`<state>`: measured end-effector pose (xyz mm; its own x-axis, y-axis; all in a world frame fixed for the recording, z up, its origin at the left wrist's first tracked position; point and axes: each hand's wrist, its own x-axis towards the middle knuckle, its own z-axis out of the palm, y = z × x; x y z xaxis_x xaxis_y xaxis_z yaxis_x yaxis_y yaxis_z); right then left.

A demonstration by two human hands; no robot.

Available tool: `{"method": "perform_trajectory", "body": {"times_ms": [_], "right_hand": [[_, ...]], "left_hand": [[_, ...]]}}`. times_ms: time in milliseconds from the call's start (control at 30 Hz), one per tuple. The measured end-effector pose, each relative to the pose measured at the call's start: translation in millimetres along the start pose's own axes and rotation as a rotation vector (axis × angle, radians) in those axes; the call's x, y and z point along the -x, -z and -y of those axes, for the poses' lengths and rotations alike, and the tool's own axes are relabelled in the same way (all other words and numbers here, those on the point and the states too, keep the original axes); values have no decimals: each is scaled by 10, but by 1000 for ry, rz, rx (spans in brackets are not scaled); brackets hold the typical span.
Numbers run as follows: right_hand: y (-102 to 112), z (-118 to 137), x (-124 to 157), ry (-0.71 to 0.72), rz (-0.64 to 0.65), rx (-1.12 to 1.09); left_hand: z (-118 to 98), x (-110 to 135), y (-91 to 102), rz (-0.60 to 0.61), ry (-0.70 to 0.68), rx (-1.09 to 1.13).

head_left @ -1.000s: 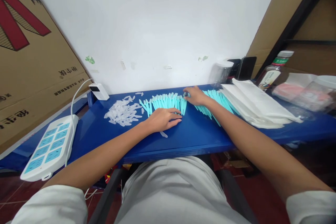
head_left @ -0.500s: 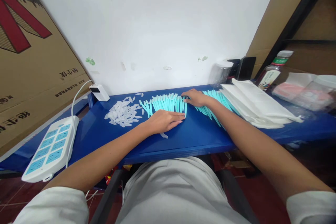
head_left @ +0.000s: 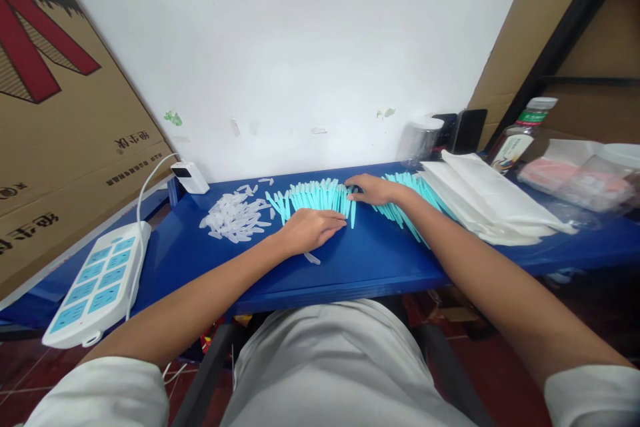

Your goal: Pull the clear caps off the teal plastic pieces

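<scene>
A row of slim turquoise sticks [head_left: 320, 197] with pale tips lies side by side on the blue table. My left hand [head_left: 309, 229] rests along the row's near ends, its fingers stretched out flat. At the row's right end, my right hand [head_left: 371, 189] has thumb and fingers closed on the pale upper end of one turquoise stick [head_left: 353, 215]; the fingertips partly hide it. Left of the row is a heap of small translucent caps [head_left: 234, 217]. One loose cap [head_left: 313, 258] lies just below my left hand. More turquoise sticks [head_left: 400, 211] lie partly under my right forearm.
White sheets or bags [head_left: 495, 197] are stacked at the right, with a bottle [head_left: 515, 140] and a clear jar [head_left: 423, 140] behind. A white power strip [head_left: 97, 283] and a small white device [head_left: 190, 177] sit at the left. A wall closes the back.
The rightmost stick's lower end now stands clear of my left fingertips, which have drawn back slightly left. My right hand stays at its upper end.
</scene>
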<state>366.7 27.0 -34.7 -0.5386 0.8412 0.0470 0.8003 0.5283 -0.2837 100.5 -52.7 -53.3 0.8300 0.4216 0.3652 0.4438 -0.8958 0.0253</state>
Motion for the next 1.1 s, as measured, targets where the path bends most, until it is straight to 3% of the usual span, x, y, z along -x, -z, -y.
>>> {"method": "perform_trajectory", "body": {"times_ms": [200,400,600,667,733,833,933,1100], "right_hand": [[46,65,15,41,-33,-15],[143,21,72,-17,-59,-28],[196,-13,132,-188,11,125],[190,8,132,-204,8,138],[185,25,128,-205,8,139],[188,27,123,-204,-5,141],[196,17,122,-175,-53,133],[188,62,120,-88,-163,58]], "left_hand": [[8,-18,-13,17,19,-4],[-1,-24,31,-34,54,15],[-3,0,309,-168,209,198],[34,42,466,-64,280,359],[101,97,620,146,315,532],[209,166,774,364,314,643],[238,185,784,448,287,663],[132,148,663,478,231,695]]}}
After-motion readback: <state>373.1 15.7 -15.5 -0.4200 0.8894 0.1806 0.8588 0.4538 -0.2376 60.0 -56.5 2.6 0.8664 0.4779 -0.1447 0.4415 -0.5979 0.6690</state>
